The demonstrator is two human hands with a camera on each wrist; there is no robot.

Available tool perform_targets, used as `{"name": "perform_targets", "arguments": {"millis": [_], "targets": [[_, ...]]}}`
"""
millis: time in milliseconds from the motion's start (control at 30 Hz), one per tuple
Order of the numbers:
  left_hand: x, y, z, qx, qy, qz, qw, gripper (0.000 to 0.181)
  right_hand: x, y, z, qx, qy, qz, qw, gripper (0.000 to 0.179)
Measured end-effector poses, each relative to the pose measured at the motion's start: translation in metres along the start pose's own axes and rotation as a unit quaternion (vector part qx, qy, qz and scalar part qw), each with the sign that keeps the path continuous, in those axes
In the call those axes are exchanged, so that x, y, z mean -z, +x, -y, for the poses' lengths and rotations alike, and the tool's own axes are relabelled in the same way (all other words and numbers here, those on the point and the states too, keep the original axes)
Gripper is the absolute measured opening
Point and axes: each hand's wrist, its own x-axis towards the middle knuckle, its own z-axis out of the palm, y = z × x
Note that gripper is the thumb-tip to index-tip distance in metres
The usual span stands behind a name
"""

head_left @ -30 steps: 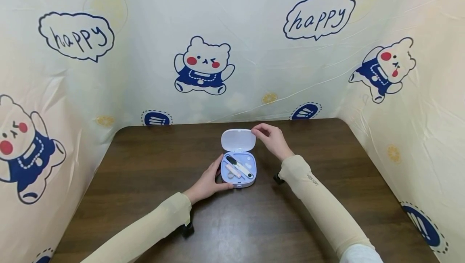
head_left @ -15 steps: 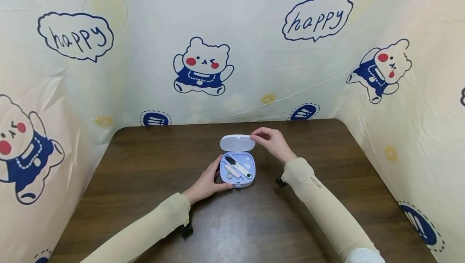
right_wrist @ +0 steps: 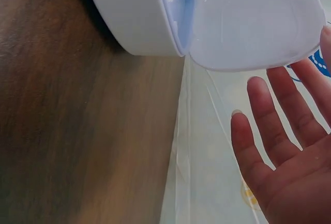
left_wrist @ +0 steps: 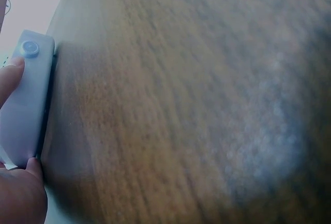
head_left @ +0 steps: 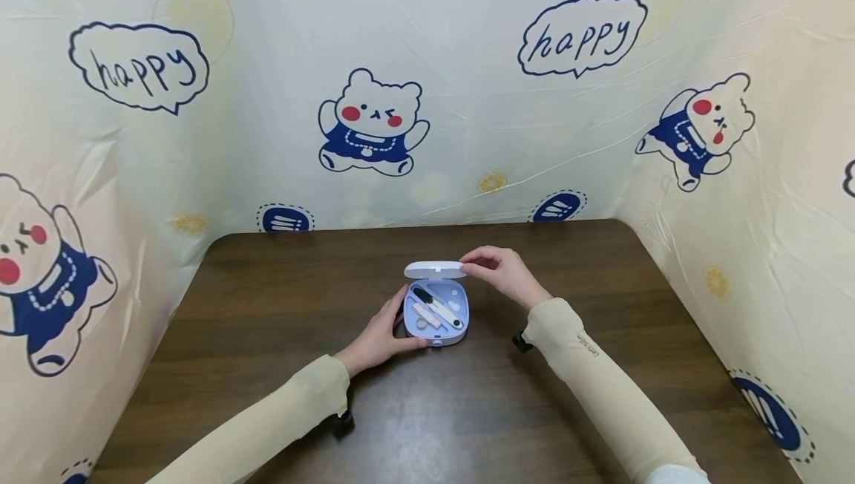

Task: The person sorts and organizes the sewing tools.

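A small lilac case (head_left: pixel 456 338) stands on the table with its hinged lid (head_left: pixel 433 270) raised and tilted partly forward. Inside lie a slim white tool with a black end (head_left: pixel 446 312), a pink-and-white strip (head_left: pixel 426 314) and a small round ring-like piece (head_left: pixel 421 324). My left hand (head_left: pixel 374 337) grips the case, fingers along its left side and thumb at the front, near a round button (left_wrist: pixel 30 48) in the left wrist view. With thumb and fingertips, my right hand (head_left: pixel 505 276) pinches the lid's right edge; its other fingers spread loosely in the right wrist view.
The dark wooden table (head_left: pixel 267 306) has rounded far corners. A pale printed curtain (head_left: pixel 467 135) with bears and lettering surrounds its back and sides. Both forearms wear beige sleeves, with a black wrist device (head_left: pixel 344 423) under the left one.
The lid has swung from upright forward and down towards the case, led by my right hand, which has come lower and slightly nearer. My left hand keeps its hold on the case.
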Motion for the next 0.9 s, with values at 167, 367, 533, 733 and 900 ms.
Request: {"name": "perform_targets", "arguments": {"millis": [167,367,533,733,900], "targets": [[-0.001,0.000,0.000,0.003,-0.007,0.000,1.0000,0.117,-0.001,-0.004,-0.003,0.019,-0.008,0.010,0.9997,0.025],[-0.001,0.000,-0.001,0.005,-0.009,0.001,0.9999,0.117,-0.002,-0.010,-0.006,0.056,-0.042,0.016,0.9974,0.024],[-0.001,0.000,-0.001,-0.003,-0.006,0.001,1.0000,0.116,-0.004,-0.014,-0.008,0.075,-0.048,0.017,0.9959,0.024],[-0.001,0.001,0.000,0.002,-0.008,0.002,1.0000,0.116,-0.008,-0.019,-0.017,0.109,-0.045,0.020,0.9928,0.024],[-0.001,0.002,-0.001,-0.011,-0.020,0.002,0.9997,0.115,-0.011,-0.022,-0.023,0.140,-0.050,0.034,0.9883,0.027]]}}
